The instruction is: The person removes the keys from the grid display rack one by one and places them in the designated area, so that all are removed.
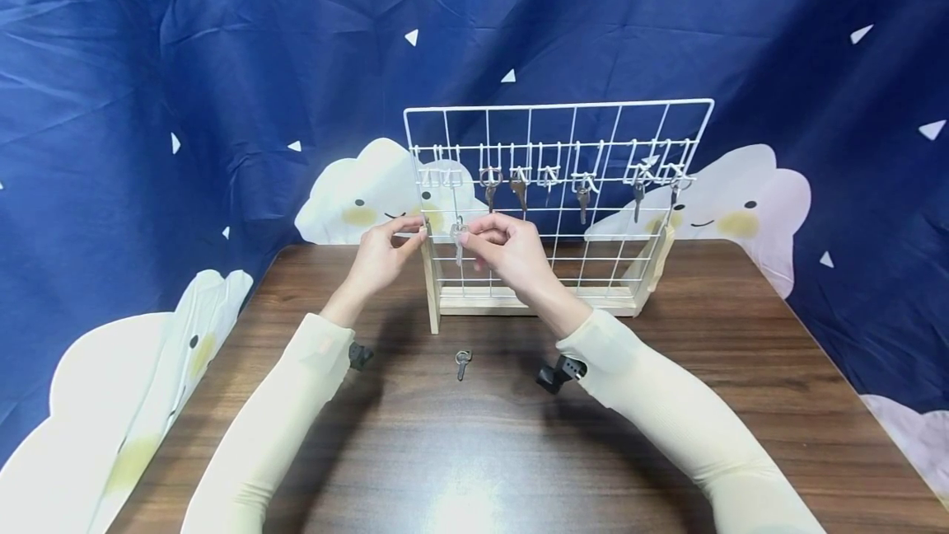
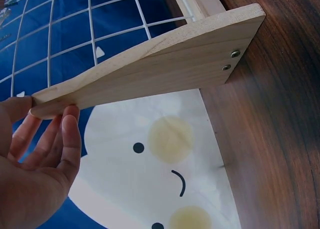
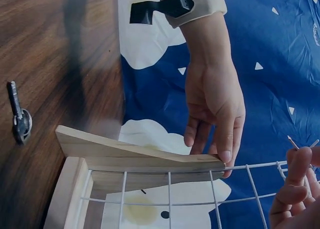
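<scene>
A white wire grid rack (image 1: 559, 107) stands on the table in a wooden base. My left hand (image 1: 376, 258) pinches the top end of its left wooden side panel (image 2: 165, 59) between thumb and fingers. In front of the grid's left part, my right hand (image 1: 515, 254) pinches a silver key (image 1: 457, 242) near its head, the blade pointing down. Just above it is a ring; whether that ring hangs on a hook I cannot tell. In the right wrist view, the right hand's fingers (image 3: 296, 176) show at the right edge, with the key mostly hidden.
Several keys, among them a brown one (image 1: 518, 186) and a silver one (image 1: 583, 203), hang from white hooks along the grid. Another key with a ring (image 1: 463, 363) lies on the brown table (image 1: 593, 468) before the rack. A blue curtain (image 1: 296, 39) hangs behind.
</scene>
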Tool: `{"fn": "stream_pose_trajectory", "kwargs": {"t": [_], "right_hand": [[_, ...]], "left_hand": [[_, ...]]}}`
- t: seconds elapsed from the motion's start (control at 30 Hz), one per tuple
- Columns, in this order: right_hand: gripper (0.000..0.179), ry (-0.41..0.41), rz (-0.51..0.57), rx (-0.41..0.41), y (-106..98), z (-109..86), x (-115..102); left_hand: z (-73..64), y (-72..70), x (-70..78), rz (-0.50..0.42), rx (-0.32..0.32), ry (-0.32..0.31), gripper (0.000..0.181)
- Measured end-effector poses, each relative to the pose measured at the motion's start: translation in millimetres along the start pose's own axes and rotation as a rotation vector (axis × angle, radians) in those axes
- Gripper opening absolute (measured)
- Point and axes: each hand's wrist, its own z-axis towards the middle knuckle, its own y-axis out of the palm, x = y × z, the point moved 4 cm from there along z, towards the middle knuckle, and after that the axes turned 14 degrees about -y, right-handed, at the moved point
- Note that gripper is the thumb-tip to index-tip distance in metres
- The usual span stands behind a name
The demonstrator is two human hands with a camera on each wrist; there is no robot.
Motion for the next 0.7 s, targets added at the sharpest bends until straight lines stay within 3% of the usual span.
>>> {"fn": "stream_pose_trajectory", "kwargs": {"t": [0.7], "right_hand": [[0.024,0.124,0.001,-0.025,-9.2,-18.7,22.8]], "left_hand": [[-2.1,-0.3,1.1,-0.008,-0.009,-0.013,0.032]]}}
